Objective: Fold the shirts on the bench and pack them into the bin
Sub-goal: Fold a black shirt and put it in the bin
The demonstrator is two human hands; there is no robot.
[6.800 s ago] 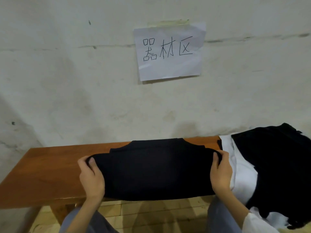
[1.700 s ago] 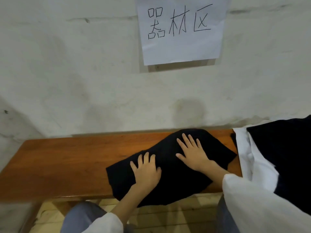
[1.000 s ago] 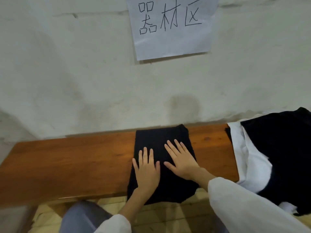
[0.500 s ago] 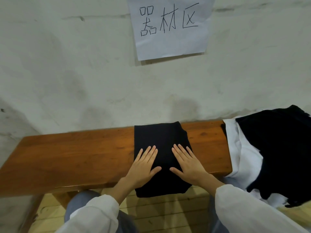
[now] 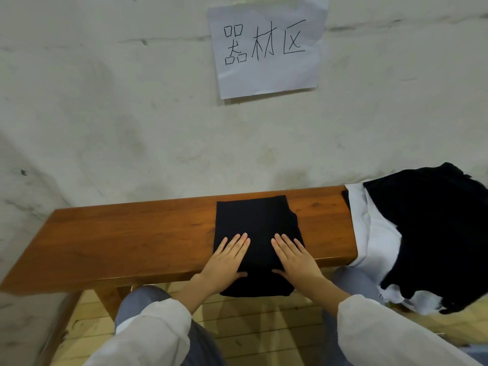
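Observation:
A black shirt (image 5: 254,220), folded into a narrow rectangle, lies across the wooden bench (image 5: 132,239), its near end hanging over the front edge. My left hand (image 5: 227,257) presses flat on the left side of the fold with straight fingers. My right hand (image 5: 297,257) presses flat on the right side in the same way. A heap of unfolded black shirts (image 5: 433,233) and white shirts (image 5: 375,233) covers the bench's right end. No bin is in view.
The bench stands against a rough grey wall with a white paper sign (image 5: 266,46) taped above it. Bare bench top stretches to the left of the folded shirt. Below are a pale wooden floor (image 5: 264,320) and my knees.
The black shirt went from a wide spread held by both hands to a narrow folded rectangle. Both hands have slid back toward the bench's front edge, still flat on it.

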